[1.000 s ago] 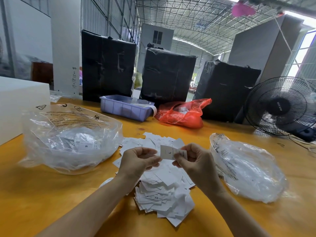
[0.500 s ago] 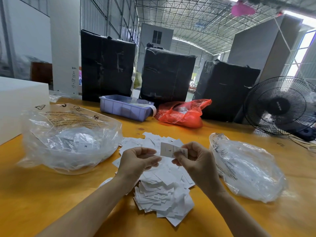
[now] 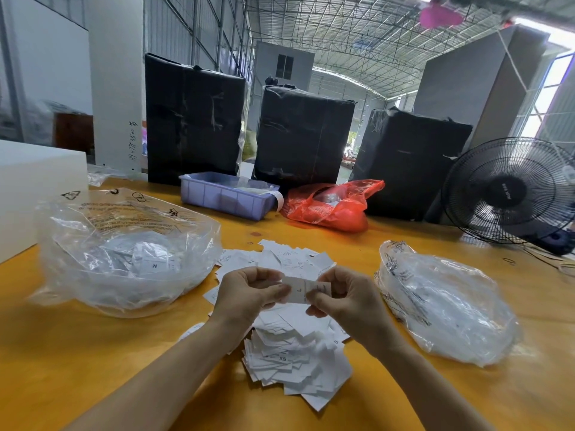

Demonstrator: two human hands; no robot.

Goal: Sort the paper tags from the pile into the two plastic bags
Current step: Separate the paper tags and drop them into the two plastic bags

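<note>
Both hands, left hand and right hand, pinch one tag (marked L), long axis level between them; left bag left of the grip holds tags, right bag contents unclear.

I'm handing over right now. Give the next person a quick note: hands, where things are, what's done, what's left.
Left hand and right hand both pinch one tag marked L, held above the pile.
Left bag holds sorted tags, one showing M. Right bag lies right of the pile; its contents are hard to make out.
Done: some tags bagged at left.
Left: bag the L tag, probably not with the M tags, then sort the rest of the pile.
</note>
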